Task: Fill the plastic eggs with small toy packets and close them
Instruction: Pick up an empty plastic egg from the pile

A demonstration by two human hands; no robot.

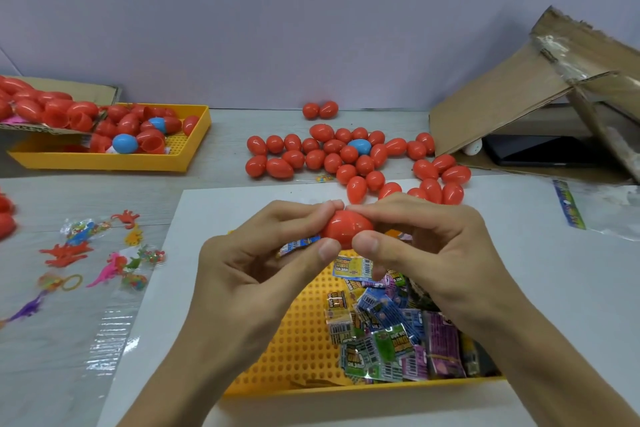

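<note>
A red plastic egg (346,228) is held in mid-air at the centre of the view. My left hand (263,253) pinches its left end between thumb and fingers. My right hand (426,246) pinches its right end the same way. The two halves look pressed together. Below my hands a yellow perforated tray (298,340) holds several small printed toy packets (391,333). One blue packet (298,245) shows just under my left fingers. A cluster of closed red eggs (349,159), with one blue egg (359,146) among them, lies on the table behind.
A second yellow tray (114,163) at back left holds open red egg halves and blue eggs. A cardboard box (62,104) of red halves overlaps it. Loose rubber toys (90,253) lie at left. Torn cardboard (540,97) and a dark tablet (540,149) sit at right.
</note>
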